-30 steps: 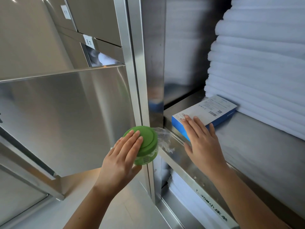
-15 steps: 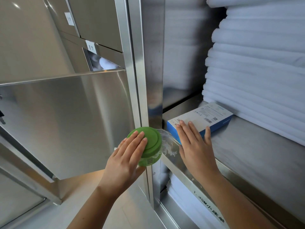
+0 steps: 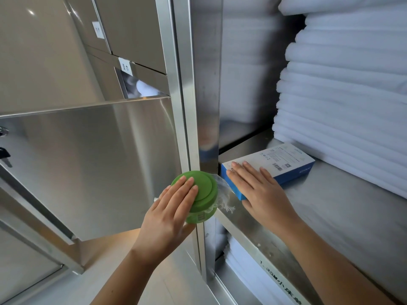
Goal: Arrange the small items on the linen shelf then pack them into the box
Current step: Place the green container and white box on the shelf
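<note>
Green tub (image 3: 204, 188): probably light, slick; left grip (image 3: 169, 212) clasps it, fingers on lid, thumb beneath.
Blue box (image 3: 293, 159): probably light card; right grip (image 3: 262, 192) rests flat on top.

Left of the left hand (image 3: 169, 216) hangs an open brushed stainless-steel cabinet door (image 3: 88, 168), with glossy beige panels (image 3: 33, 51) bearing small white labels (image 3: 126, 67) above it and pale floor (image 3: 105, 254) below. Just above that hand rises a steel upright post (image 3: 182, 84). Beyond the right hand (image 3: 262, 194), a grey metal shelf (image 3: 341, 221) carries a tall stack of folded white linen (image 3: 341, 95).
</note>
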Demonstrator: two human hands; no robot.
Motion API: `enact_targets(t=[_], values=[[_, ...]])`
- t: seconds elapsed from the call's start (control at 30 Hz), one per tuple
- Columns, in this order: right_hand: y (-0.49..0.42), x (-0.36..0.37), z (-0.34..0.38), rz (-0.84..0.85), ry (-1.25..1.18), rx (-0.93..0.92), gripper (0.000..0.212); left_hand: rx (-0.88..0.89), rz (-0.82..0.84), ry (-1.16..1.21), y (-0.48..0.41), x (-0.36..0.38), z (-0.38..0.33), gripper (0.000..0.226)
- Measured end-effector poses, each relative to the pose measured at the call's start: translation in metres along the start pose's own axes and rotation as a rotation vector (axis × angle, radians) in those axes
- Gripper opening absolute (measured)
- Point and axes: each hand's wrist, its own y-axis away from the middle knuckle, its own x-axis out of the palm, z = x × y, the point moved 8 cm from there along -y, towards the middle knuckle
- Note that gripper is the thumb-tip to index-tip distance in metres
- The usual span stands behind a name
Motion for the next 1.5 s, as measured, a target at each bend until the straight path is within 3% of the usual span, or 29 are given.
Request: enact_targets(t=[0.23, 0.37, 0.5, 0.67, 0.73, 1.07, 1.5], values=[[-0.001, 0.002, 0.006, -0.020, 0.018, 0.004, 0.076, 0.020, 0.028, -0.010, 0.000, 0.005, -0.002, 0.052], [-0.001, 0.006, -0.005, 0.010, 0.033, 0.012, 0.080, 0.026, 0.068, -0.032, -0.004, 0.010, -0.002, 0.076], [-0.001, 0.007, -0.005, 0.014, 0.018, 0.026, 0.080, 0.024, 0.084, -0.034, -0.008, 0.010, -0.004, 0.081], [-0.003, -0.005, 0.001, -0.032, -0.012, 0.004, 0.079, 0.010, 0.034, -0.053, -0.005, 0.002, -0.006, 0.053], [-0.004, -0.012, 0.009, -0.067, -0.017, -0.033, 0.076, -0.022, 0.052, -0.057, 0.001, -0.001, -0.003, 0.052], [-0.002, -0.033, 0.067, -0.128, -0.091, -0.142, 0.073, -0.172, 0.080, -0.124, 0.042, -0.039, 0.002, 0.078], [-0.011, -0.051, 0.195, -0.144, -0.193, -0.261, 0.070, -0.331, 0.065, -0.222, 0.135, -0.129, 0.036, 0.079]])
